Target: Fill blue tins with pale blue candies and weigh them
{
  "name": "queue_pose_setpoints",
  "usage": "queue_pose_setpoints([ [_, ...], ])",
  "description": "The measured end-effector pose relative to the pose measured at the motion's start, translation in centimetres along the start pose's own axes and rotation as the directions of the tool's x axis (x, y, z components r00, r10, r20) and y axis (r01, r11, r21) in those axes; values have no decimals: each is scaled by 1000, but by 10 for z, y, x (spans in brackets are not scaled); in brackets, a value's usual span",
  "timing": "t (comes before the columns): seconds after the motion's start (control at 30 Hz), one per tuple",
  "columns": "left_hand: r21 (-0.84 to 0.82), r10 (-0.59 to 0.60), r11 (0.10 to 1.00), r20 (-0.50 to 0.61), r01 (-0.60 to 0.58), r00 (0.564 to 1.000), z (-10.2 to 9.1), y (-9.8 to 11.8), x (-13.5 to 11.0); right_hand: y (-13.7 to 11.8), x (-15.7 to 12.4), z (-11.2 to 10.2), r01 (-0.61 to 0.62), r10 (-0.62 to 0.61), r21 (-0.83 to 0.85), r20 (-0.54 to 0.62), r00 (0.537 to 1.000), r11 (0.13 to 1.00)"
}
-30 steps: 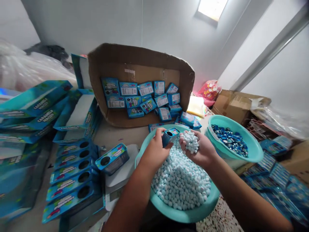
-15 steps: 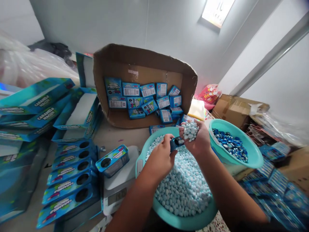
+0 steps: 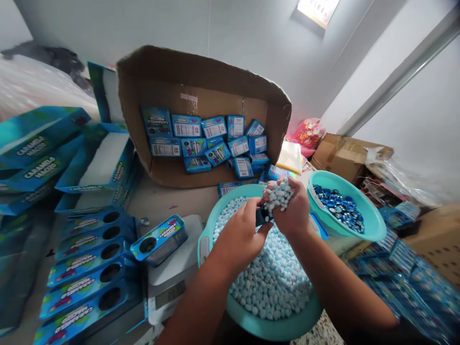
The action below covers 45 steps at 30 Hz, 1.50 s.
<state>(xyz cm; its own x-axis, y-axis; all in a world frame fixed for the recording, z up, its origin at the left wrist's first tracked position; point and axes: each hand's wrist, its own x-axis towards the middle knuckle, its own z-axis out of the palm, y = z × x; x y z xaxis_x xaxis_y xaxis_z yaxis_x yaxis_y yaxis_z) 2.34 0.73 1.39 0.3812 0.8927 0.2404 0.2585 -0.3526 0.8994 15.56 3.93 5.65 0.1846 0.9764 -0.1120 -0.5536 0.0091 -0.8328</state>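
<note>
My left hand [image 3: 239, 235] is closed around a small blue candy tin [image 3: 261, 218] with a round opening. Cupped beside it, my right hand [image 3: 295, 215] holds a heap of pale blue candies [image 3: 279, 195] against the tin's opening, and some candies sit at the hole. Both hands are above a turquoise tub [image 3: 276, 330] filled with the same loose candies [image 3: 269, 292]. To the left, another blue tin [image 3: 161, 239] with an open round hole lies on a white digital scale [image 3: 190, 239].
Several open tins [image 3: 82, 292] line up at the left beside display trays [image 3: 100, 163]. Behind the tub, a cardboard box [image 3: 172, 179] on its side holds blue packs [image 3: 217, 153]. At the right stands a turquoise basin [image 3: 375, 225] of shiny blue lids [image 3: 338, 211].
My right hand has tipped its candies closer over the tin, and my left fingers have shifted around it. The camera view has moved slightly, so surroundings appear shifted left and up.
</note>
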Motion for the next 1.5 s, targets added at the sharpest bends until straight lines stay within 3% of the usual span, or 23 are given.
queue_pose_setpoints([
  [0.4,-11,20,1000,-32,-21,999,1,1,1,1,0,-2,0,0,29,31,1000,1000],
  [0.77,-47,10,999,-40,-12,999,-3,2,2,7,-6,1,107,-106,-16,68,992,994],
  [1.2,38,161,986,30,-162,987,-5,-7,3,8,-2,2,177,-177,2,22,984,984],
  [1.5,-9,67,998,-30,-67,997,-2,-4,3,9,-6,-1,170,-167,-35,92,982,985],
])
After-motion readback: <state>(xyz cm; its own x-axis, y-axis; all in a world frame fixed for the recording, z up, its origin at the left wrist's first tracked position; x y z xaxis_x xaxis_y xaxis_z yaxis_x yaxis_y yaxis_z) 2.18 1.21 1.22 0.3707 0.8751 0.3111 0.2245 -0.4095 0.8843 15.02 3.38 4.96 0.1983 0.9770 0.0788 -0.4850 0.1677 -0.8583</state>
